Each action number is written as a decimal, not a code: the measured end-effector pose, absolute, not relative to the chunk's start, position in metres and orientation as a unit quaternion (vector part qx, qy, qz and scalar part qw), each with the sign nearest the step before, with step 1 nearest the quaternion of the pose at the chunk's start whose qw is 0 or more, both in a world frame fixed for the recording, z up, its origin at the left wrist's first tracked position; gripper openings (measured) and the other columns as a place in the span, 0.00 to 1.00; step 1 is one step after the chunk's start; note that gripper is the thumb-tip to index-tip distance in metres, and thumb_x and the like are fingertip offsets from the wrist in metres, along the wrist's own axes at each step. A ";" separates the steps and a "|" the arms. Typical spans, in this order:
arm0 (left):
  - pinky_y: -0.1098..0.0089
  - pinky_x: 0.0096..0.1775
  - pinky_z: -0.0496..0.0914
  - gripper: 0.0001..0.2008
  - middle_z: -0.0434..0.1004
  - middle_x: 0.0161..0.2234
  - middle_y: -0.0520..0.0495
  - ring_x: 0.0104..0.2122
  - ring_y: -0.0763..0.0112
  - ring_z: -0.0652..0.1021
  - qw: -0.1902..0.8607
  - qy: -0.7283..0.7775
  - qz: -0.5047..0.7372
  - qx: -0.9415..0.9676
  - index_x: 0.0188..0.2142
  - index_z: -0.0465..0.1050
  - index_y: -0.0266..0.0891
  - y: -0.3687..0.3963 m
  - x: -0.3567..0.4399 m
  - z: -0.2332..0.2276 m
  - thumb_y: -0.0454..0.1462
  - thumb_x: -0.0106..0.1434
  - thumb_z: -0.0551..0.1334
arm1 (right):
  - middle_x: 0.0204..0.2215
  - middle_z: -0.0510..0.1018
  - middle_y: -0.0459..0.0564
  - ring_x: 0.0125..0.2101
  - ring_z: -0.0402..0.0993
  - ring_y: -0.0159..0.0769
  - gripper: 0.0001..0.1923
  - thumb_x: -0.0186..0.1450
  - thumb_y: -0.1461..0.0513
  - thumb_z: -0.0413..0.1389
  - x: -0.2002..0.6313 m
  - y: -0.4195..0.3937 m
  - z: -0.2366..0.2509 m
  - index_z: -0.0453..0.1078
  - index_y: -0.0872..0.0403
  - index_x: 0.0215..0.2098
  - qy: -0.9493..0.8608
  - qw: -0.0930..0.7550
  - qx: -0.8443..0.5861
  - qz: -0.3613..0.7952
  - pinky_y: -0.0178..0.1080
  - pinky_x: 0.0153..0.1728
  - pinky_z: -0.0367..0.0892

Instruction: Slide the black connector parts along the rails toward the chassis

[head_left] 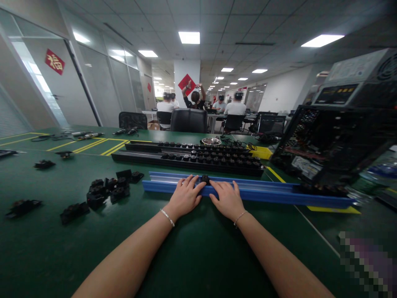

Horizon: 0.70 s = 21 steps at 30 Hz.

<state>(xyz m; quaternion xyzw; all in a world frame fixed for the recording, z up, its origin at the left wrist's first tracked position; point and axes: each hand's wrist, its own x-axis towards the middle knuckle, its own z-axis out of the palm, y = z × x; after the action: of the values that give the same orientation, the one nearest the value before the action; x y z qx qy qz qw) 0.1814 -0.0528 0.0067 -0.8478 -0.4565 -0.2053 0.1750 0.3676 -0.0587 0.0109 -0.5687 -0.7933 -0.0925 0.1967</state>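
Observation:
A long blue channel rail [266, 191] lies across the green table in front of me. In its channel, between my hands, sits a small black block-shaped part [205, 179]; its exact kind is not clear. My left hand [186, 194] rests over the rail's near wall, thumb and fingertips against the part's left side. From the right, my right hand [227, 198] has its index fingertip at the same part, its other fingers bent over the near wall. The lower part of the block is hidden by the rail. Several dark parts [324, 189] sit at the rail's right end.
Loose black parts [107, 189] lie in a cluster to the left. Behind the blue rail are black rails [186, 161] filled with similar parts. A metal dish [211, 141] stands farther back. An open computer case [335, 136] stands at right. People sit at desks beyond.

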 end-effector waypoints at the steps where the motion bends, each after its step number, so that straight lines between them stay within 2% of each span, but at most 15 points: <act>1: 0.54 0.54 0.57 0.22 0.61 0.58 0.43 0.57 0.56 0.61 0.176 -0.453 -0.203 -0.850 0.56 0.60 0.48 -0.053 0.182 0.007 0.43 0.62 0.53 | 0.49 0.72 0.51 0.50 0.62 0.41 0.23 0.64 0.55 0.47 0.367 -0.059 0.011 0.60 0.48 0.56 -0.795 0.194 -0.567 -0.094 0.55 0.57 0.39; 8: 0.52 0.54 0.56 0.27 0.60 0.58 0.42 0.57 0.55 0.61 0.200 -0.456 -0.194 -0.845 0.60 0.52 0.54 -0.055 0.187 0.006 0.43 0.62 0.54 | 0.48 0.72 0.51 0.50 0.62 0.41 0.23 0.63 0.55 0.48 0.361 -0.061 0.012 0.61 0.49 0.56 -0.800 0.197 -0.560 -0.088 0.53 0.56 0.41; 14: 0.51 0.54 0.55 0.32 0.58 0.60 0.38 0.58 0.50 0.60 0.211 -0.493 -0.176 -0.826 0.62 0.47 0.51 -0.054 0.192 0.002 0.41 0.60 0.57 | 0.47 0.72 0.50 0.49 0.62 0.40 0.21 0.62 0.56 0.50 0.362 -0.061 0.014 0.63 0.45 0.54 -0.802 0.184 -0.561 -0.092 0.52 0.56 0.42; 17: 0.50 0.53 0.56 0.32 0.58 0.60 0.38 0.58 0.48 0.59 0.208 -0.510 -0.170 -0.817 0.62 0.48 0.49 -0.054 0.195 0.002 0.41 0.60 0.56 | 0.47 0.72 0.48 0.49 0.63 0.40 0.22 0.62 0.58 0.50 0.362 -0.062 0.013 0.61 0.42 0.55 -0.805 0.177 -0.559 -0.093 0.52 0.56 0.41; 21: 0.49 0.52 0.56 0.30 0.59 0.59 0.38 0.58 0.48 0.59 0.209 -0.519 -0.168 -0.811 0.62 0.48 0.49 -0.055 0.197 0.002 0.39 0.61 0.54 | 0.47 0.71 0.49 0.49 0.62 0.41 0.25 0.61 0.58 0.51 0.362 -0.063 0.011 0.60 0.44 0.56 -0.805 0.180 -0.555 -0.104 0.51 0.56 0.41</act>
<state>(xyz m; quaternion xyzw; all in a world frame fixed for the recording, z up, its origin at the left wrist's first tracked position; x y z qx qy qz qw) 0.1967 -0.0555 0.0024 -0.8114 -0.5194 -0.1679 0.2088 0.3624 -0.0626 0.0109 -0.5551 -0.8052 -0.1044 0.1804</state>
